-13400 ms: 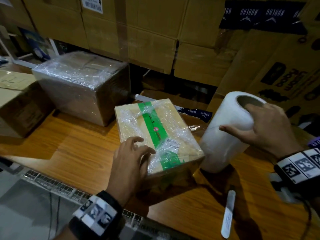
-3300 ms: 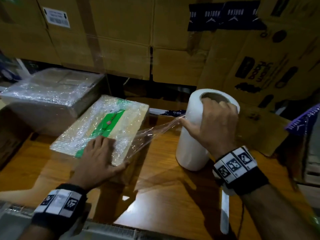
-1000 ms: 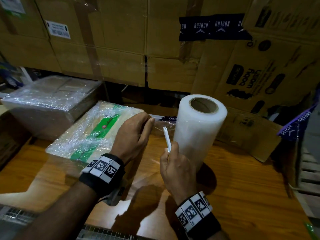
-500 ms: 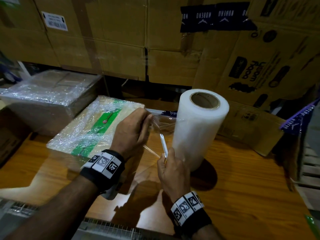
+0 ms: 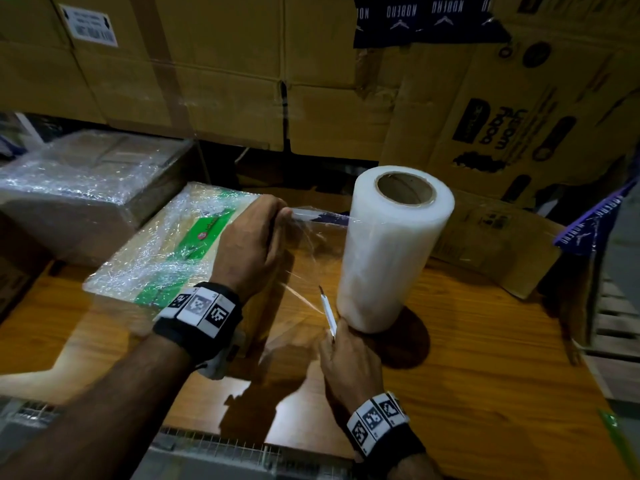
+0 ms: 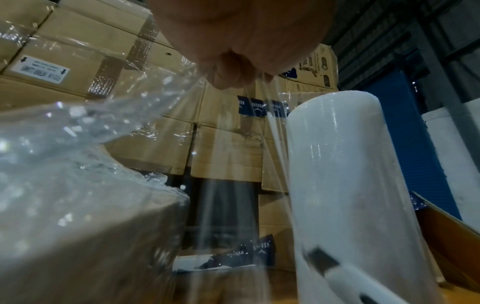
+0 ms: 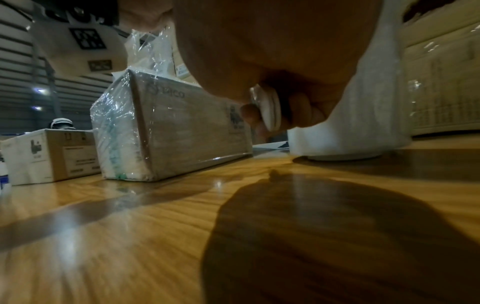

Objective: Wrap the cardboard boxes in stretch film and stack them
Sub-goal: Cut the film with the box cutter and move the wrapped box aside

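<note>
Left hand [image 5: 247, 244] up at the near right corner of the wrapped box [image 5: 166, 251], fingers curled and pinching a gathered sheet of film [image 5: 313, 237] that runs taut across to the roll [image 5: 391, 251]. Right hand [image 5: 349, 362] low on the table [image 5: 485, 375], closed round a white cutter [image 5: 328, 311], blade tip pointing up into the film just left of the roll's base. Hands apart, the stretched film between them. In the left wrist view, film fanning down from the fingertips [image 6: 228, 78] to the roll [image 6: 345, 185]. In the right wrist view, fingers [image 7: 298, 111] wrapped round the cutter's white handle [image 7: 270, 109].

Box flat on the table, green tape stripe showing through the crinkled film, just left of the upright roll. Behind it on the left, a bigger wrapped box [image 5: 79, 192], sitting close by. Wall of brown cartons [image 5: 225, 64] along the back, and a flattened carton [image 5: 491, 233] leaning behind the roll.
</note>
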### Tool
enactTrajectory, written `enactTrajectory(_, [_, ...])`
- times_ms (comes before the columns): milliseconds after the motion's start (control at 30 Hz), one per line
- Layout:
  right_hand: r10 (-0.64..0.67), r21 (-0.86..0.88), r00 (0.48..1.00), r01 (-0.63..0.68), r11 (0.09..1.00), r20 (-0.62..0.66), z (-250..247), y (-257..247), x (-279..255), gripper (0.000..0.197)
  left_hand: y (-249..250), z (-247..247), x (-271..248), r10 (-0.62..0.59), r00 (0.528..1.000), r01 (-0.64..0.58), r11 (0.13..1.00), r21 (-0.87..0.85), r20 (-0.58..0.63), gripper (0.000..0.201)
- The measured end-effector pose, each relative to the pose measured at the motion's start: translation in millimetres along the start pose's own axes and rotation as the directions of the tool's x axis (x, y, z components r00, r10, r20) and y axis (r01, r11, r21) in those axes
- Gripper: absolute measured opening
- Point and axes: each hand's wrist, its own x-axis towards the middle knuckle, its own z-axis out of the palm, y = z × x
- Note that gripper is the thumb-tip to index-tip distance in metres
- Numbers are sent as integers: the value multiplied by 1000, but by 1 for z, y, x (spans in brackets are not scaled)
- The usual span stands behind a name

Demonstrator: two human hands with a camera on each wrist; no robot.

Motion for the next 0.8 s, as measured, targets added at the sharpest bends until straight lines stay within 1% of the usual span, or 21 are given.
enactTrajectory(67, [24,-36,998,-22,999,54,-2,6,-3,16,0,-2,0,1,1000,-1,1000,18,-4,22])
enactTrajectory(167, [42,-81,993,-33,996,109,-7,15,-10,27,-1,-4,1,-4,1000,5,1000,14,-15,20])
enactTrajectory(233, [24,-77,992,-14,997,126,-15,16,-15,27,-5,-6,0,-38,999,38,999,3,-5,25])
enactTrajectory(267, [1,-80,993,8,997,115,-22,14,-19,25,-7,-7,0,-64,998,64,998,-2,11,28])
enactTrajectory(300, [-35,-75,996,41,996,80,-32,9,-22,22,-10,-9,0,-82,996,82,997,-2,30,31])
enactTrajectory(367, [-135,0,989,135,991,-59,-53,-7,-27,23,-14,-11,-1,-89,994,88,996,9,63,32])
enactTrajectory(400, [-183,58,971,193,979,-156,-63,-18,-27,25,-14,-11,-2,-88,993,88,996,9,74,31])
enactTrajectory(433, [-223,106,941,256,961,-253,-72,-30,-26,25,-15,-11,-2,-92,992,92,996,4,81,31])
enactTrajectory(467, [-257,130,907,314,940,-334,-79,-42,-22,23,-16,-11,-2,-98,992,98,995,-1,84,31])
enactTrajectory(500, [-282,129,877,355,926,-389,-84,-53,-18,20,-17,-11,-2,-102,991,103,995,-2,86,31])
enactTrajectory(533, [-301,107,857,375,921,-419,-86,-62,-12,19,-17,-10,-2,-104,991,104,995,-1,87,31])
enactTrajectory(567, [-310,80,851,376,923,-423,-88,-69,-5,21,-17,-10,-1,-102,991,101,995,7,90,31])
enactTrajectory(667, [-312,33,871,350,936,-378,-82,-76,8,26,-14,-11,0,-86,992,83,996,37,91,31])
enactTrajectory(800, [-296,-27,867,312,950,-401,-74,-72,17,22,-13,-12,-1,-82,993,80,996,27,84,29])
